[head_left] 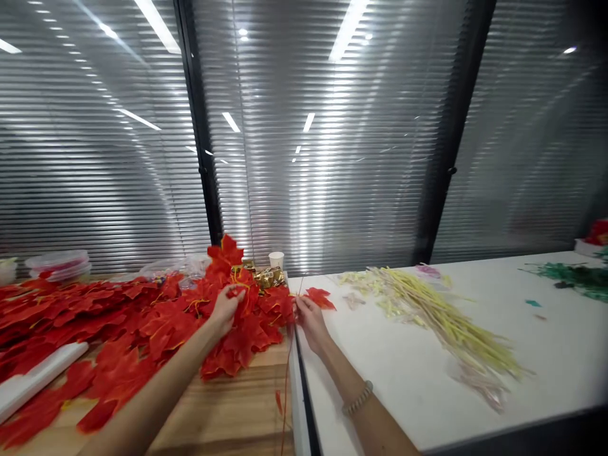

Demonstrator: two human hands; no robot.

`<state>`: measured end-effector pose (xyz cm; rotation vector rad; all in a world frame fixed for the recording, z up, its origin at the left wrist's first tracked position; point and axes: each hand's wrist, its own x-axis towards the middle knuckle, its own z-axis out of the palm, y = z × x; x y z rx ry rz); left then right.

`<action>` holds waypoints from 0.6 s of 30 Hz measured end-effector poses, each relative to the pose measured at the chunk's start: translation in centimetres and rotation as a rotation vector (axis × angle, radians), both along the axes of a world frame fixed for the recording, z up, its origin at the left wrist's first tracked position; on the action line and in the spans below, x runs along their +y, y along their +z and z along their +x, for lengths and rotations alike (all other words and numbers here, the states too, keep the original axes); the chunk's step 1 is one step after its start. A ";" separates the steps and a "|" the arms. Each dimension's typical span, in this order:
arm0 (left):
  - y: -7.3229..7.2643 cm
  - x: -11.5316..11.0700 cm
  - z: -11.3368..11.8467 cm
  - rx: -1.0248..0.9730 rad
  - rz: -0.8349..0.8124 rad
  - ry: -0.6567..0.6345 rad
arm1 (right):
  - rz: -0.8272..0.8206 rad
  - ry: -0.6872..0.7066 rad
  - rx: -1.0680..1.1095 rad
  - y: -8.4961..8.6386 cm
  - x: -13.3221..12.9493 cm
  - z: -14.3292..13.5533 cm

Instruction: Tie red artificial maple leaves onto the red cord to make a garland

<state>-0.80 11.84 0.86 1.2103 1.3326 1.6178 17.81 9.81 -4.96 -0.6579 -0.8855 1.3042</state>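
My left hand (pixel 228 309) is closed on the near side of a bunch of red artificial maple leaves (pixel 247 342) with yellow stems. To its right, my right hand (pixel 310 322) is pinched just above the seam between the tables, on a thin red string (pixel 286 386) that hangs down toward me. A single red leaf (pixel 320 297) juts out just beyond the right fingers; whether it is attached to the string I cannot tell. A beaded bracelet (pixel 358 399) circles my right wrist.
More red leaves (pixel 71 310) cover the wooden table (pixel 232 411), beside a white object (pixel 42 373). Behind stand plastic tubs (pixel 59 263), gold wrapping (pixel 270 277) and a paper cup (pixel 276 259). Yellow strands (pixel 441 316) and green material (pixel 577 275) lie on the white table (pixel 380 367).
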 end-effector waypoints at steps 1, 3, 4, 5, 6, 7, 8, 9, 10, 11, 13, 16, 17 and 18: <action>-1.5 -0.2 0.6 -0.035 -0.021 -0.038 | 0.018 0.034 -0.009 0.2 -0.2 0.0; -3.7 -0.5 1.3 -0.214 -0.101 -0.187 | 0.036 0.076 -0.045 0.4 -0.5 -0.2; -4.5 -0.7 1.5 -0.260 -0.111 -0.268 | 0.035 0.085 -0.063 0.4 -0.7 -0.3; -5.0 -0.9 1.6 -0.266 -0.111 -0.343 | 0.034 0.086 -0.085 0.3 -0.8 -0.4; -5.2 -1.2 1.6 -0.235 -0.106 -0.407 | 0.036 0.086 -0.108 0.3 -0.8 -0.6; -5.3 -1.6 1.6 -0.182 -0.106 -0.463 | 0.039 0.088 -0.134 0.2 -0.9 -0.7; -5.2 -2.1 1.6 -0.124 -0.115 -0.514 | 0.045 0.095 -0.164 0.0 -0.9 -0.9; -4.9 -2.5 1.6 -0.085 -0.132 -0.571 | 0.050 0.104 -0.195 -0.1 -1.0 -0.9; -4.6 -2.9 1.6 -0.073 -0.149 -0.633 | 0.053 0.116 -0.223 -0.1 -1.1 -1.0; -4.3 -3.3 1.6 -0.079 -0.163 -0.684 | 0.055 0.130 -0.245 -0.2 -1.2 -1.0; -3.9 -3.6 1.6 -0.164 -0.202 -0.730 | 0.056 0.153 -0.259 -0.1 -1.4 -1.1; -3.8 -3.1 1.3 -0.377 -0.346 -0.713 | 0.061 0.191 -0.239 0.1 -1.9 -1.2; -3.9 -2.8 1.2 -0.443 -0.398 -0.705 | 0.067 0.203 -0.235 0.2 -2.0 -1.3; -4.1 -2.5 1.0 -0.499 -0.442 -0.696 | 0.075 0.211 -0.235 0.3 -2.1 -1.5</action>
